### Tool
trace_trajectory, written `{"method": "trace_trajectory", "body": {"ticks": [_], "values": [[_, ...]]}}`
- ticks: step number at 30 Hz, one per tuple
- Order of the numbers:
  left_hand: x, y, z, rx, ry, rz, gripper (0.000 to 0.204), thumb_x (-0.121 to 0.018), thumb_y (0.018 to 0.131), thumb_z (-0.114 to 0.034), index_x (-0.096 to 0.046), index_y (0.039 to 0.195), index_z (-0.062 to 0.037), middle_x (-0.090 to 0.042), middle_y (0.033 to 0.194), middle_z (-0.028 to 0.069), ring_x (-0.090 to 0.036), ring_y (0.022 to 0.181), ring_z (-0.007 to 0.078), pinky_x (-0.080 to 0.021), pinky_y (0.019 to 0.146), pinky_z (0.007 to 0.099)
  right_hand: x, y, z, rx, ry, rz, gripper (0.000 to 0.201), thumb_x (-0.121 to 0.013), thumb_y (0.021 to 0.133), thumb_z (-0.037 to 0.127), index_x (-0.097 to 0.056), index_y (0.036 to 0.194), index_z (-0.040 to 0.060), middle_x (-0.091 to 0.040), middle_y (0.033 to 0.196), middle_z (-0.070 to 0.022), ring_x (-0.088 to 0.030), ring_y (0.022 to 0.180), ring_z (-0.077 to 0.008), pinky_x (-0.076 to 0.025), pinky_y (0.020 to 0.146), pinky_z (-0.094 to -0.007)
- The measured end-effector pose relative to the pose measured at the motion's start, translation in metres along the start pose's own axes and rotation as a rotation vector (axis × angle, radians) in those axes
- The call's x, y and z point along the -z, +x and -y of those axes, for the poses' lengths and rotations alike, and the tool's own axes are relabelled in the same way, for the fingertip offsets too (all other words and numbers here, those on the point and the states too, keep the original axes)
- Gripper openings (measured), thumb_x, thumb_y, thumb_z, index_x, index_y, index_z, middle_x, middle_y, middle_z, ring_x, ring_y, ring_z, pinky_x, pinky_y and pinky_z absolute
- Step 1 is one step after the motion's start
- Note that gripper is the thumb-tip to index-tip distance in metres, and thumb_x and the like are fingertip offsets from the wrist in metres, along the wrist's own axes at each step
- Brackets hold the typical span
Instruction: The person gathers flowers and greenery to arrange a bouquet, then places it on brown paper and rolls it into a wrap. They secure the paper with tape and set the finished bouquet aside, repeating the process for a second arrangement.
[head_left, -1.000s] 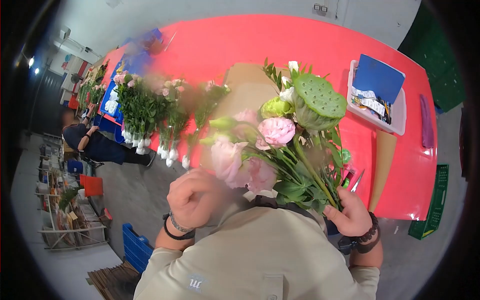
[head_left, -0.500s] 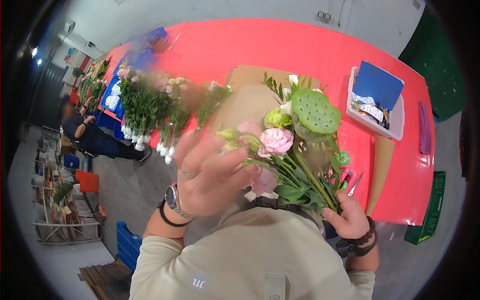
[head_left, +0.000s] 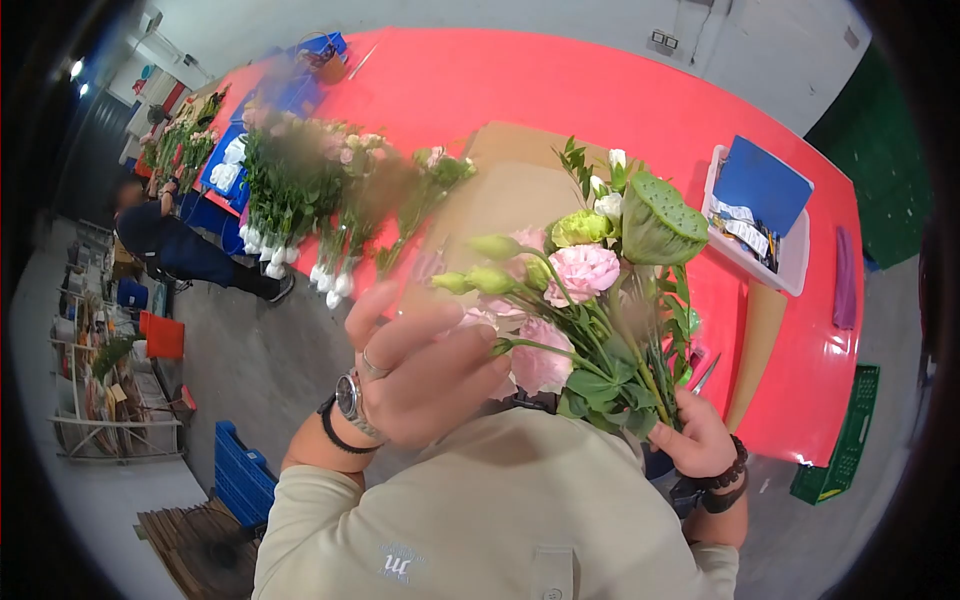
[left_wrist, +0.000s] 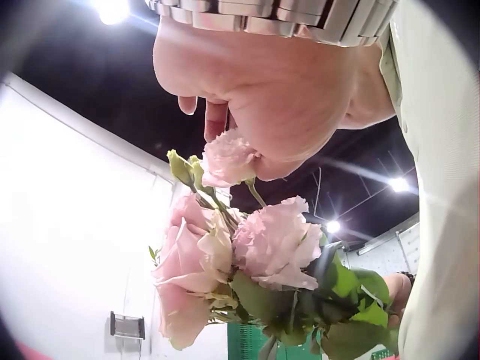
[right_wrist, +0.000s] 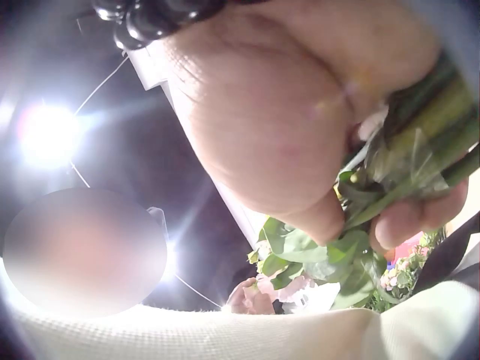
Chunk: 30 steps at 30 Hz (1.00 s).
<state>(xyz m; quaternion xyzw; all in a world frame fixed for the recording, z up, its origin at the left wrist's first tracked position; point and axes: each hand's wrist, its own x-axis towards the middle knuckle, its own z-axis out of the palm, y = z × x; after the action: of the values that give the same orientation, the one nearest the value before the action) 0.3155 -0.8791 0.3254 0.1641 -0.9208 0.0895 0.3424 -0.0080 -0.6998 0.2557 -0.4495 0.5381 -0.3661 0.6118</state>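
My right hand [head_left: 700,438] grips the stems of a mixed bouquet in front of my chest; in the right wrist view its fingers [right_wrist: 416,225] wrap the green stems [right_wrist: 427,142]. A big green lotus pod [head_left: 662,222] tops the bunch, beside a ruffled pink lisianthus [head_left: 583,273], a pale green bloom [head_left: 582,229], white flowers [head_left: 608,206] and green buds [head_left: 492,279]. At the bouquet's left side my left hand [head_left: 430,365] curls its fingers around another pink lisianthus bloom [left_wrist: 229,159], mostly hidden behind the hand in the head view.
Brown paper [head_left: 505,180] lies on the red table [head_left: 560,80]. Wrapped flower bunches [head_left: 300,190] line its left side. A white bin [head_left: 795,265] of tools, scissors [head_left: 706,372] and a purple strip [head_left: 845,278] are on the right. Another person [head_left: 165,235] stands at far left.
My left hand has risen from below left to the bouquet, opened its fingers, then curled them at a pink bloom. The bouquet has tilted slightly in my right hand, which keeps its grip.
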Motion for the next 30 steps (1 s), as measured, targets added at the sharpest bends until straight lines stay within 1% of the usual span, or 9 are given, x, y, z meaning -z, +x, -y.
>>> {"method": "trace_trajectory", "body": {"ticks": [5,14,17,20,23,24,27,28,30], "values": [[-0.001,-0.002,0.005,0.025,-0.036,-0.017,0.032,-0.085,0.079,-0.018,-0.068,0.106,-0.0236,-0.068,0.113,-0.0008,-0.060,0.115,0.0265,-0.034,0.116,0.0572,-0.004,0.001,-0.002,-0.031,0.077,0.020,0.043,-0.063,0.104,0.016,-0.052,0.140,-0.0058,-0.064,0.099,-0.0023,-0.056,0.081,-0.0078,-0.049,0.073,-0.0253],[0.005,-0.003,0.005,0.052,-0.067,0.025,0.030,-0.084,0.083,-0.021,-0.067,0.107,-0.0231,-0.069,0.113,-0.0004,-0.062,0.112,0.0261,-0.035,0.116,0.0568,-0.005,0.001,0.002,-0.046,0.099,0.052,0.041,-0.063,0.105,0.016,-0.052,0.137,-0.0068,-0.063,0.099,-0.0018,-0.055,0.082,-0.0085,-0.048,0.073,-0.0257],[0.004,-0.008,0.003,0.076,-0.063,0.010,0.029,-0.083,0.083,-0.021,-0.066,0.107,-0.0225,-0.069,0.113,0.0000,-0.062,0.112,0.0267,-0.036,0.115,0.0569,-0.008,0.002,0.008,-0.057,0.111,0.032,0.039,-0.064,0.104,0.015,-0.052,0.135,-0.0077,-0.064,0.099,-0.0023,-0.055,0.083,-0.0107,-0.049,0.074,-0.0279],[0.004,-0.010,0.001,0.102,-0.019,-0.001,0.027,-0.081,0.083,-0.017,-0.067,0.106,-0.0209,-0.068,0.115,0.0017,-0.061,0.114,0.0287,-0.036,0.115,0.0582,-0.013,0.005,0.007,-0.005,0.080,0.010,0.039,-0.066,0.103,0.013,-0.054,0.133,-0.0080,-0.065,0.098,-0.0061,-0.056,0.083,-0.0143,-0.050,0.076,-0.0313],[-0.005,-0.002,0.006,0.142,0.041,0.009,0.029,-0.077,0.083,-0.012,-0.069,0.109,-0.0194,-0.067,0.118,0.0045,-0.060,0.119,0.0312,-0.035,0.115,0.0600,-0.009,0.008,-0.018,0.075,-0.170,-0.046,0.037,-0.068,0.100,0.013,-0.056,0.129,-0.0081,-0.067,0.100,-0.0125,-0.061,0.086,-0.0184,-0.052,0.078,-0.0353],[-0.010,0.003,0.006,0.156,0.060,0.031,0.033,-0.075,0.081,-0.010,-0.071,0.114,-0.0159,-0.067,0.121,0.0066,-0.058,0.122,0.0333,-0.034,0.116,0.0612,-0.019,0.014,-0.008,0.146,-0.104,-0.102,0.034,-0.068,0.100,0.015,-0.057,0.122,-0.0075,-0.067,0.096,-0.0183,-0.066,0.085,-0.0254,-0.052,0.078,-0.0376],[-0.017,0.012,-0.007,0.193,0.021,0.006,0.036,-0.077,0.079,-0.012,-0.072,0.115,-0.0121,-0.067,0.124,0.0074,-0.057,0.123,0.0343,-0.034,0.115,0.0606,-0.021,0.020,0.006,0.072,-0.212,-0.142,0.031,-0.067,0.100,0.017,-0.057,0.117,-0.0072,-0.065,0.091,-0.0217,-0.065,0.081,-0.0352,-0.051,0.074,-0.0401],[-0.014,0.011,-0.013,0.191,-0.050,0.011,0.036,-0.078,0.076,-0.012,-0.074,0.111,-0.0094,-0.067,0.123,0.0066,-0.059,0.119,0.0329,-0.036,0.114,0.0585,-0.022,0.022,-0.004,0.064,-0.233,-0.179,0.032,-0.065,0.101,0.019,-0.056,0.117,-0.0077,-0.064,0.087,-0.0240,-0.063,0.079,-0.0420,-0.050,0.072,-0.0426],[-0.019,0.012,-0.018,0.115,-0.084,0.040,0.035,-0.078,0.074,-0.011,-0.075,0.109,-0.0092,-0.068,0.119,0.0058,-0.060,0.115,0.0311,-0.037,0.112,0.0560,-0.026,0.028,-0.010,0.155,-0.299,-0.234,0.033,-0.065,0.102,0.020,-0.055,0.117,-0.0081,-0.064,0.088,-0.0250,-0.063,0.080,-0.0431,-0.050,0.072,-0.0442]]}}
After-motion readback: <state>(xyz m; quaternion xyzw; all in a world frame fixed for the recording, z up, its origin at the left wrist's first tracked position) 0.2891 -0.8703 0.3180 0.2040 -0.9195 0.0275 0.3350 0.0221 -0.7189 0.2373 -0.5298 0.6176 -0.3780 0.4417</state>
